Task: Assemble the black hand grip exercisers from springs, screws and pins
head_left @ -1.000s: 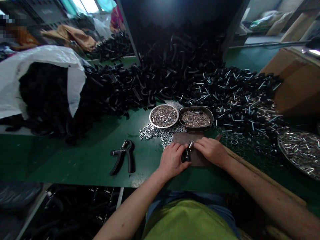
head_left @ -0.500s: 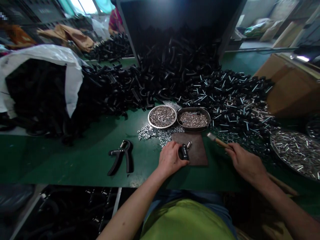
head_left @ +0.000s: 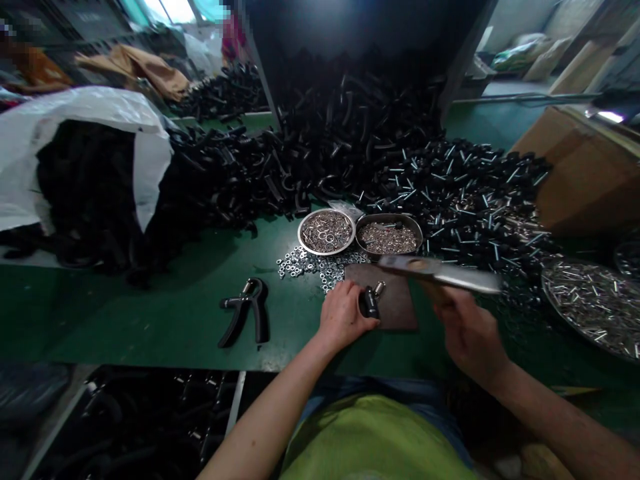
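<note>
My left hand (head_left: 345,313) is closed on a black handle part (head_left: 371,303) over a brown square plate (head_left: 400,303). A small metal spring (head_left: 379,288) sticks out at the part's upper right. My right hand (head_left: 470,333) grips a hammer by its wooden handle. The hammer's metal head (head_left: 440,272), blurred, is raised to the right of the black part and hides some of the plate. An assembled black hand grip (head_left: 245,312) with a spring lies on the green table to the left.
Behind the plate stand a round bowl (head_left: 327,232) and an oval tin (head_left: 390,237) of small metal parts, with loose nuts (head_left: 300,263) before them. Black handles (head_left: 300,160) are heaped behind. A large tray (head_left: 595,307) and a carton (head_left: 580,167) are right, a white sack (head_left: 155,167) left.
The hammer has come up, its head now large and blurred, and my right hand has turned and moved slightly left. My left hand still holds the black part in place.
</note>
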`<state>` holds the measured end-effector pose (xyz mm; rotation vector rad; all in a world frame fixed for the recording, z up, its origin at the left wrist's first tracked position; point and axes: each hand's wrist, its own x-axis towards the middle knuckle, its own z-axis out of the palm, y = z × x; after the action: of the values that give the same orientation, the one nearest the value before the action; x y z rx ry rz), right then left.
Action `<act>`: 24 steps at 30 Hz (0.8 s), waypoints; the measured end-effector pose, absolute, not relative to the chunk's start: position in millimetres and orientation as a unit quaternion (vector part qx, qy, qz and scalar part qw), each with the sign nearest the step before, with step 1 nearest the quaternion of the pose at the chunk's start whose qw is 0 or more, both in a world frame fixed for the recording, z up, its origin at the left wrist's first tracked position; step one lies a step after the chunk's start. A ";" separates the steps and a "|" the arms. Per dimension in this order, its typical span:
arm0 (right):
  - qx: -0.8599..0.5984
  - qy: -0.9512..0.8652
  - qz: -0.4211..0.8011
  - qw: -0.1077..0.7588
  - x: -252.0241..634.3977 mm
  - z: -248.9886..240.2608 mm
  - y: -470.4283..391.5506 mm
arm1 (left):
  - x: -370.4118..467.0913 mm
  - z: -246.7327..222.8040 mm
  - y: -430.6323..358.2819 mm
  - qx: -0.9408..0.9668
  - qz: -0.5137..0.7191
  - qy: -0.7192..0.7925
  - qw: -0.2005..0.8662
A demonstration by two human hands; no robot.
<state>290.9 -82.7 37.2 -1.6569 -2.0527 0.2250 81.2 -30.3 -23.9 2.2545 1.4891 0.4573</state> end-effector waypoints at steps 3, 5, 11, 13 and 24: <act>-0.605 -0.782 0.106 0.108 299.3 13.4 -80.3 | 81.9 -22.0 -30.4 0.803 0.161 0.535 0.207; -0.633 -0.768 0.067 0.073 313.4 -4.1 -81.6 | 82.0 -21.2 -30.1 0.798 0.162 0.537 0.219; -0.676 -0.725 -0.111 0.068 355.8 -31.0 -91.7 | 82.8 -16.4 -32.7 0.721 0.245 0.573 0.303; -0.665 -0.731 -0.081 0.128 344.6 -28.4 -88.4 | 87.4 -12.0 -39.2 0.658 0.302 0.592 0.355; -0.611 -0.756 0.131 0.194 275.0 -17.7 -37.9 | 32.4 14.7 18.1 0.745 0.282 0.519 0.309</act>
<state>275.0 -37.9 -17.7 -1.7132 -2.1210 0.3672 32.4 18.1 14.7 1.9694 1.3706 0.7456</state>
